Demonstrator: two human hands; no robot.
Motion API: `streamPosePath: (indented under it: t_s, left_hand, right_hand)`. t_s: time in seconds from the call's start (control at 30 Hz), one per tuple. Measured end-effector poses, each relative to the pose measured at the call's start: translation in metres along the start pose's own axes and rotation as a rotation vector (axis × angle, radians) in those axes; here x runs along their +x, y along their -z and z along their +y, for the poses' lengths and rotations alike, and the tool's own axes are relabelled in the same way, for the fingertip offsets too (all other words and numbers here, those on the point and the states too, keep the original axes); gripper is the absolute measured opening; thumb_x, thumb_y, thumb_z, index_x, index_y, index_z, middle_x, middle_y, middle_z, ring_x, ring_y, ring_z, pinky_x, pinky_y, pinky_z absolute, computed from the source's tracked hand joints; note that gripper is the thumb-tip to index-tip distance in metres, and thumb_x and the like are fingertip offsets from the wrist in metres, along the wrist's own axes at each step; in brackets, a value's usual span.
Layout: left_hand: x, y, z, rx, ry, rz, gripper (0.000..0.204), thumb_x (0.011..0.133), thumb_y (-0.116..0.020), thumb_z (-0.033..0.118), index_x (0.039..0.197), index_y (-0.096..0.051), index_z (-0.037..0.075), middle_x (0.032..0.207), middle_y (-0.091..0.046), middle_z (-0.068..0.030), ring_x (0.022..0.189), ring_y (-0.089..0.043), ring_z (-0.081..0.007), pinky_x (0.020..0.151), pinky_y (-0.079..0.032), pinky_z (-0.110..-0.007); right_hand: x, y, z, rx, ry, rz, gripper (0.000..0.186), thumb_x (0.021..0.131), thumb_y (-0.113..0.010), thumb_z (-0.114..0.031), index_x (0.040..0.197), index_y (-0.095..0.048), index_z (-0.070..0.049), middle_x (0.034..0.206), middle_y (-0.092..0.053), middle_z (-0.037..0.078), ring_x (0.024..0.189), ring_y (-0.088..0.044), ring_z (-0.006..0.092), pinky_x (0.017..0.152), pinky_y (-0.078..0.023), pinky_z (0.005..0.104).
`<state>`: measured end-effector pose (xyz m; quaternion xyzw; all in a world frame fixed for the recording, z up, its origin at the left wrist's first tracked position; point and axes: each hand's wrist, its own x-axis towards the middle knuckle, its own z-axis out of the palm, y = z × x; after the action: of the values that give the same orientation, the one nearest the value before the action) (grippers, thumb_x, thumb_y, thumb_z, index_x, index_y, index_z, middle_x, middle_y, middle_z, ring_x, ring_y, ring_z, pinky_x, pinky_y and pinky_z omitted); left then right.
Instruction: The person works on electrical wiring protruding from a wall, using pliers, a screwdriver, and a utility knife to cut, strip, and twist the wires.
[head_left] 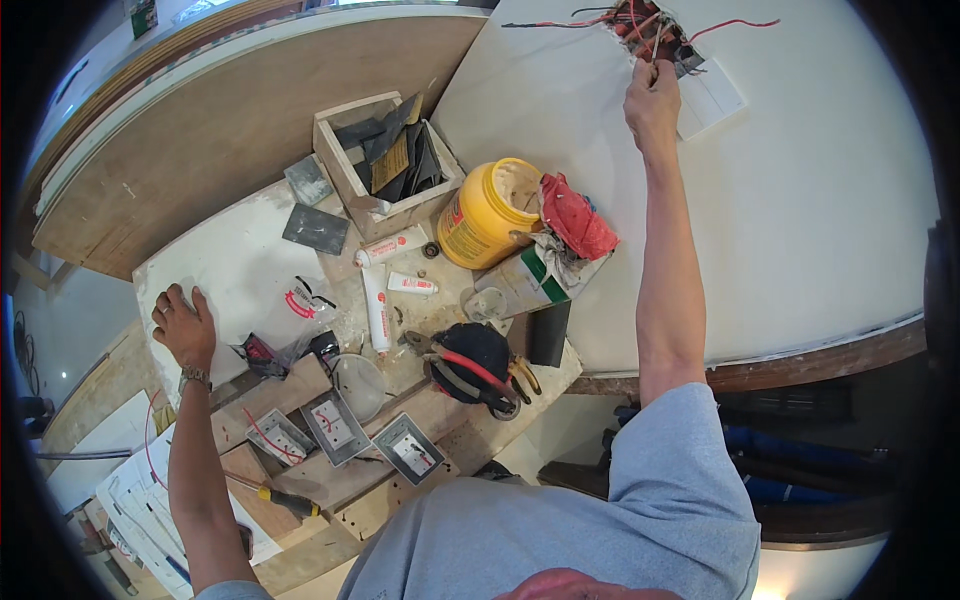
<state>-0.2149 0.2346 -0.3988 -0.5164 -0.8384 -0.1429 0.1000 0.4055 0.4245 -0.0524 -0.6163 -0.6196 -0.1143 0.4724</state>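
Note:
My right hand [653,105] reaches far up to a rough opening [678,45] in a white panel [800,190]. Its fingers are closed on a slim, pale metal tool whose tip points into the opening; its exact kind is too small to tell. Red wires [735,24] and dark ones stick out on both sides of the hole. A white square plate [715,100] lies against the panel beside my hand. My left hand [185,325] rests flat with fingers spread on a white board [235,245] at the worktable's left, holding nothing.
A wooden box [345,165] of dark sanding sheets, a yellow tub [480,215], white tubes [377,308] and a black tool pouch [470,360] crowd the table. Several grey electrical boxes [409,448] and a yellow-black screwdriver [290,502] lie nearer. A curved wooden panel [230,110] stands behind.

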Motion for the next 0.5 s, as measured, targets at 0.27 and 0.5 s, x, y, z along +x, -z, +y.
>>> streamPosePath:
  t_s: [0.27, 0.5]
  left_hand:
    - [0.002, 0.004, 0.002, -0.001, 0.010, -0.013, 0.043, 0.103, -0.051, 0.044, 0.131, -0.053, 0.011, 0.136, -0.054, -0.0141, 0.130, -0.047, -0.0361, 0.100, -0.036, -0.058]
    - [0.001, 0.001, -0.001, -0.001, 0.005, 0.002, 0.041, 0.103, -0.051, 0.044, 0.130, -0.054, 0.013, 0.135, -0.054, -0.0134, 0.130, -0.046, -0.0356, 0.100, -0.036, -0.057]
  right_hand:
    - [-0.013, -0.010, -0.027, 0.432, -0.279, -0.044, 0.026, 0.104, -0.057, -0.027, 0.105, -0.052, -0.001, 0.072, -0.053, 0.006, 0.051, -0.052, 0.0143, 0.046, -0.040, 0.0330]
    - [-0.013, -0.013, -0.052, 0.744, -0.374, 0.072, 0.020, 0.103, -0.050, -0.016, 0.112, -0.047, 0.001, 0.076, -0.054, 0.008, 0.049, -0.050, 0.0128, 0.042, -0.040, 0.0296]
